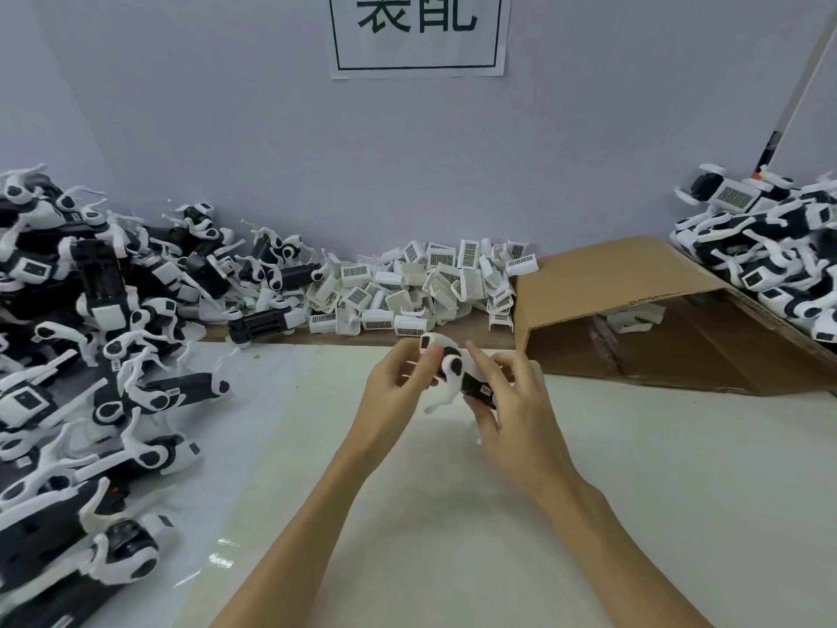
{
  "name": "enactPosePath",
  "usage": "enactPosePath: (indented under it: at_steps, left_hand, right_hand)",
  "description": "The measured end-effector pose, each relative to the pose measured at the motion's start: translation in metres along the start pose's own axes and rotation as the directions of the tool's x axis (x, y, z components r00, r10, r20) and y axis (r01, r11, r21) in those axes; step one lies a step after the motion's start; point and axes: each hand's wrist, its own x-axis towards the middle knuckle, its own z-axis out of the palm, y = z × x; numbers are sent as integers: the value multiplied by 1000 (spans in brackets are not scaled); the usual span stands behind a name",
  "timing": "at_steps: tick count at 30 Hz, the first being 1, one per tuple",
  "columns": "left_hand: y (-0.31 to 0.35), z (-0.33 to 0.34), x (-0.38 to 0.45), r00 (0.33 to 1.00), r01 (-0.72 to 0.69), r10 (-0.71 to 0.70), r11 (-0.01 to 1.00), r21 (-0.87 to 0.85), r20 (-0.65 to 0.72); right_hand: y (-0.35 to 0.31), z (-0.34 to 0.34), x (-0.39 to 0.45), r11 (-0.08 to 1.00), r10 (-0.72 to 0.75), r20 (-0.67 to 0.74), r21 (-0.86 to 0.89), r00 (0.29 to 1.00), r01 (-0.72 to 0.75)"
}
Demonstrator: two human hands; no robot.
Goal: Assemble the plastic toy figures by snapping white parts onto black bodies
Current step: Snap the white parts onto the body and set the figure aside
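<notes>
Both hands hold one toy figure (457,371) above the middle of the table. It has a black body with white legs hanging down. My left hand (398,383) pinches the white part at the figure's upper left end. My right hand (512,401) grips the black body from the right, fingers curled round it. A heap of loose white parts (425,287) lies along the back wall. Black bodies with white legs are piled in a heap (81,355) on the left.
A tipped cardboard box (634,310) lies at the right, open toward me, with a white part inside. More figures are stacked in a pile (779,247) on its far right side. A white sheet (453,514) covers the table. A paper sign (416,34) hangs on the wall.
</notes>
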Motion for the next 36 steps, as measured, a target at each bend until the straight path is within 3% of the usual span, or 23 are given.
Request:
enactPosePath:
  at_steps: [2,8,14,19,21,24,26,28,29,31,33,36]
  left_hand:
    - [-2,1,1,999,44,-44,998,52,-7]
    - [-9,-7,3,995,84,-85,996,-13,-59]
    - [-19,-11,5,998,55,-53,997,61,-26]
    - [-25,-13,7,997,63,-56,990,123,-59]
    - [-25,-14,11,990,99,-94,994,47,-102]
    - [-24,-22,18,976,89,-99,994,-61,-191]
    - [-26,-27,21,971,77,-92,994,-74,-221]
    - [-29,-30,22,969,79,-88,996,-52,-230]
    - [-29,-30,22,970,82,-88,996,-34,-228]
    - [-30,-29,22,969,87,-86,996,-6,-233]
    - [-30,-28,23,965,98,-93,995,9,-247]
    - [-32,-25,24,957,124,-103,991,60,-272]
  right_hand:
    - [0,0,-1,1000,-28,-11,3,1000,28]
    - [0,0,-1,971,134,-4,200,991,-131]
    - [2,-6,0,980,181,88,66,980,-187]
    - [-1,-7,3,930,271,171,209,947,-304]
    - [1,-13,13,822,387,270,333,882,-462]
    - [10,-39,54,419,472,473,622,744,-661]
    - [33,-77,100,65,508,455,826,731,-559]
    - [60,-124,145,-273,633,340,939,696,-211]
    - [73,-145,160,-314,714,259,949,651,-34]
    - [89,-167,173,-230,802,160,972,575,50]
    - [91,-156,164,-182,795,173,982,581,-43]
    - [68,-107,123,-249,686,343,940,641,-235]
